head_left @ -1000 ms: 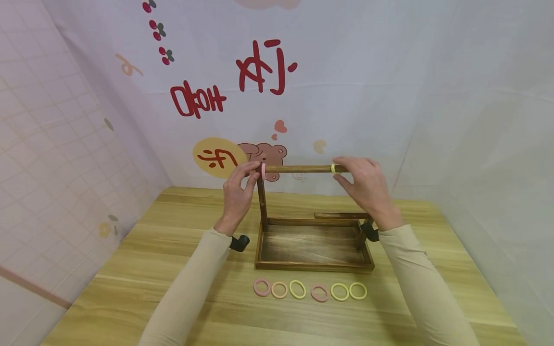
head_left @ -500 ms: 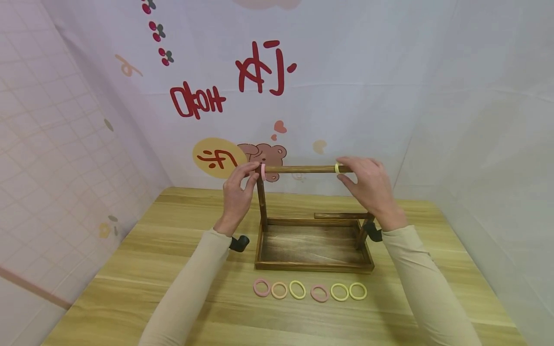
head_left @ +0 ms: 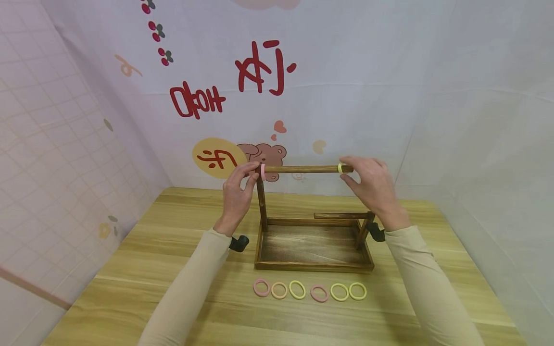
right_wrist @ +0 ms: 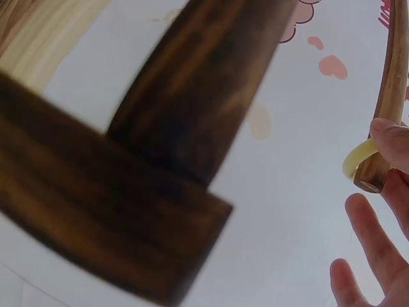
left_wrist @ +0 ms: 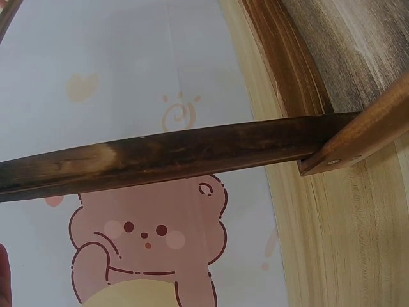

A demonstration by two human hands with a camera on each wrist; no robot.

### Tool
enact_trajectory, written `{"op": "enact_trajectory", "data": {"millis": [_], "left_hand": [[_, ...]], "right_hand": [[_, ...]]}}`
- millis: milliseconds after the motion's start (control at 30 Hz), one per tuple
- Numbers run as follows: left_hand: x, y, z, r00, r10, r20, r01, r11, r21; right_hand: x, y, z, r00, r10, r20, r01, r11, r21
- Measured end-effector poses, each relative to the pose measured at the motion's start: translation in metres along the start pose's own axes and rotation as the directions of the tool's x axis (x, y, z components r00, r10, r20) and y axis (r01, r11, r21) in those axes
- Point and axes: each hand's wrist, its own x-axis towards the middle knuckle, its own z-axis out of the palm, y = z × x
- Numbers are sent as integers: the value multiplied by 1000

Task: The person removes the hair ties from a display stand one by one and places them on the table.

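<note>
A dark wooden rack (head_left: 262, 202) has a tall left post with an upper bar (head_left: 303, 169) running right to a free end. My left hand (head_left: 238, 194) grips the top of that post, thumb and fingers on either side. A pink ring (head_left: 263, 172) hangs on the bar right beside those fingertips. Near the bar's free end, my right hand (head_left: 370, 185) pinches a yellow ring (head_left: 340, 168) that still encircles the bar. The right wrist view shows the thumb on this yellow ring (right_wrist: 358, 158), close to the bar's tip; other fingers are spread. Only a sliver of left hand shows in the left wrist view.
The rack's tray base (head_left: 313, 265) stands on the wooden table (head_left: 207, 307). A lower bar (head_left: 342, 216) extends left from the short right post. In front lies a row of several rings, including a pink ring (head_left: 261, 288) and an orange ring (head_left: 279, 290). A printed cloth hangs behind.
My right hand has slid the yellow ring rightward along the upper bar, so the bar's end now shows beyond it. The left hand and the pink ring have stayed in place.
</note>
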Motion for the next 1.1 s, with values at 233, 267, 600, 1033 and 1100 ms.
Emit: {"op": "enact_trajectory", "data": {"millis": [233,267,600,1033,1100], "left_hand": [[0,1,-1,1000,-1,12,1,1000,12],[0,1,-1,1000,1,13,-1,1000,14],[0,1,-1,1000,13,-2,-13,1000,11],[-1,0,0,1000,-1,-3,1,1000,3],[-1,0,0,1000,-4,0,4,1000,9]], "right_hand": [[-3,3,-1,1000,-2,-7,2,1000,-17],[-3,4,-2,1000,-2,-7,2,1000,-19],[-5,5,-4,1000,5,1,-5,1000,-31],[-7,7,-9,1000,10,3,-10,999,-42],[-8,7,-10,1000,10,1,-10,999,-44]]}}
